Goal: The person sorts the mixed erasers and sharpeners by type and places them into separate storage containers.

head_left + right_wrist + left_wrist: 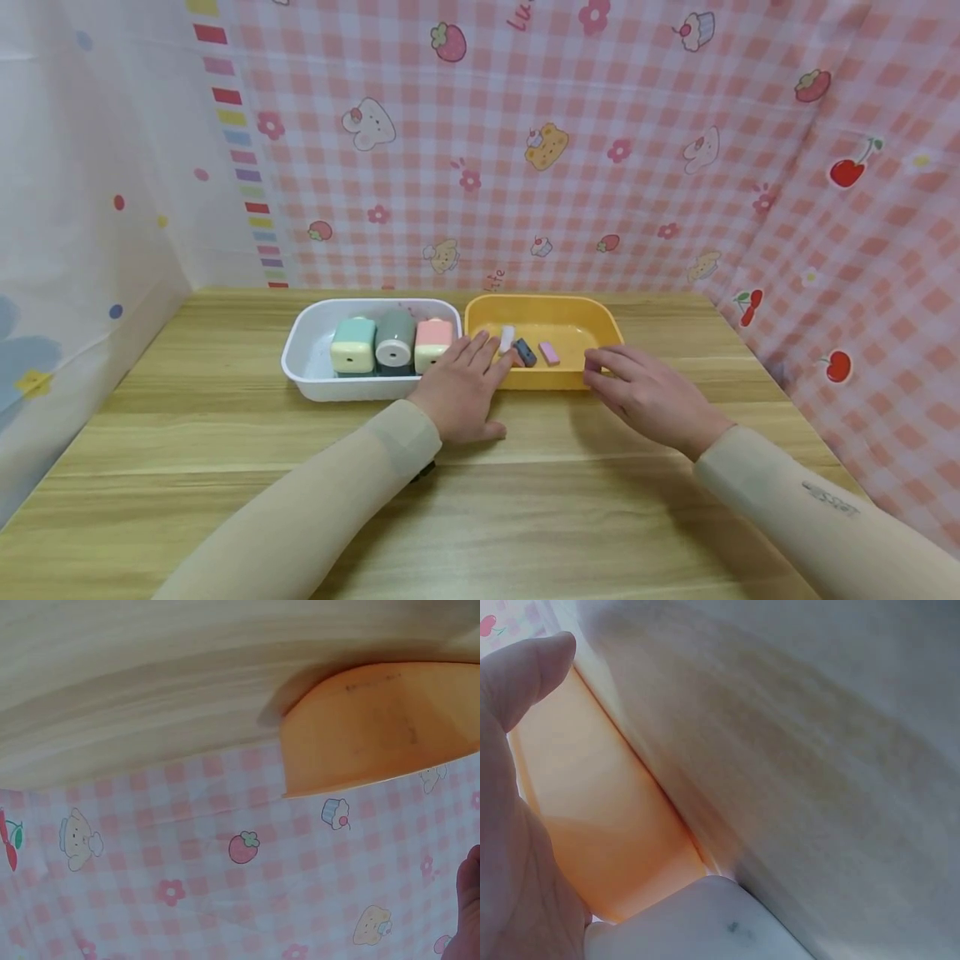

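Note:
My left hand [461,387] lies with straight, spread fingers across the adjoining rims of a white tray [315,390] and a yellow tray [540,381]. Its thumb points right, in front of the yellow wall. At the yellow tray's front right corner, my right hand [652,396] pinches a small mauve block [592,365], mostly hidden by the fingers. Inside the yellow tray lie small eraser-like blocks: a white block [507,338], a blue-grey block [525,353] and a pink block [550,353]. The right wrist view shows the yellow tray's outer wall [375,727] and a bit of hand.
In the white tray stand three pencil sharpeners: a mint sharpener [353,344], a grey-green sharpener [395,337] and a pink sharpener [433,343]. A small dark object [423,472] shows beside the left sleeve. Patterned cloth [480,142] hangs behind the wooden table [525,517].

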Tool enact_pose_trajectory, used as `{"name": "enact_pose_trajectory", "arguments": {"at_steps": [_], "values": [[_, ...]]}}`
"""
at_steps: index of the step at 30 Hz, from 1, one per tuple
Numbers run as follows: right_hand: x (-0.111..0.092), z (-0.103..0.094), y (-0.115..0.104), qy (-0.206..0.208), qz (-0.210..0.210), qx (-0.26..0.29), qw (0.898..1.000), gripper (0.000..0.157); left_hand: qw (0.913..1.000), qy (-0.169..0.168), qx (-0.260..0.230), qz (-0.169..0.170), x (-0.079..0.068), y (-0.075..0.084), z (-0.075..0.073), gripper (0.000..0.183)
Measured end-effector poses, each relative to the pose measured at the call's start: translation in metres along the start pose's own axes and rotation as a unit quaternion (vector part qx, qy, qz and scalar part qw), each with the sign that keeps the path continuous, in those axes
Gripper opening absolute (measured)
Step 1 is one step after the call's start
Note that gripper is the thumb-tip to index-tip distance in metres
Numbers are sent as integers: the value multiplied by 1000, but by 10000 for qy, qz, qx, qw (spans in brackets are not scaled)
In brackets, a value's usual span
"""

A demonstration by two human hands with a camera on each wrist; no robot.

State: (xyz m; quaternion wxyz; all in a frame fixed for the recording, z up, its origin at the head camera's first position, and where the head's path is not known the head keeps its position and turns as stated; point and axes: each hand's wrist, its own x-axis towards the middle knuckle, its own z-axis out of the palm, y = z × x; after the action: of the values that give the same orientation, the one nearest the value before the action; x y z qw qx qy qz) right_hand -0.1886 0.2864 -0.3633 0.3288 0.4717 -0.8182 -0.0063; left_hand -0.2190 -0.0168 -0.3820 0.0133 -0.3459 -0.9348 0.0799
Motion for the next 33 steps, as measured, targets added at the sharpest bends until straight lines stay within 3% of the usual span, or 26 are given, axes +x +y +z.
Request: {"name": "enact_pose_trajectory", "arguments": {"at_steps": [4,6,12,19,25,33], "values": [[4,4,4,-109,-113,16,9999,27,10000,29,48,23,0,-1,2,108],[7,5,7,-177,-118,41,9998,21,10000,22,53,22,1,-1,3,108],[14,10,12,-191,82,189,9996,26,10000,-23,58,17,2,-1,4,107],[22,17,15,-157,225,320,9991,17,10000,-64,59,-27,2,-1,3,108],[28,22,15,-22,322,467,9984,28,9999,-88,28,-47,3,-1,4,108],[34,29,17,102,586,721,9956,22,10000,-91,20,-35,3,-2,5,108]]}}
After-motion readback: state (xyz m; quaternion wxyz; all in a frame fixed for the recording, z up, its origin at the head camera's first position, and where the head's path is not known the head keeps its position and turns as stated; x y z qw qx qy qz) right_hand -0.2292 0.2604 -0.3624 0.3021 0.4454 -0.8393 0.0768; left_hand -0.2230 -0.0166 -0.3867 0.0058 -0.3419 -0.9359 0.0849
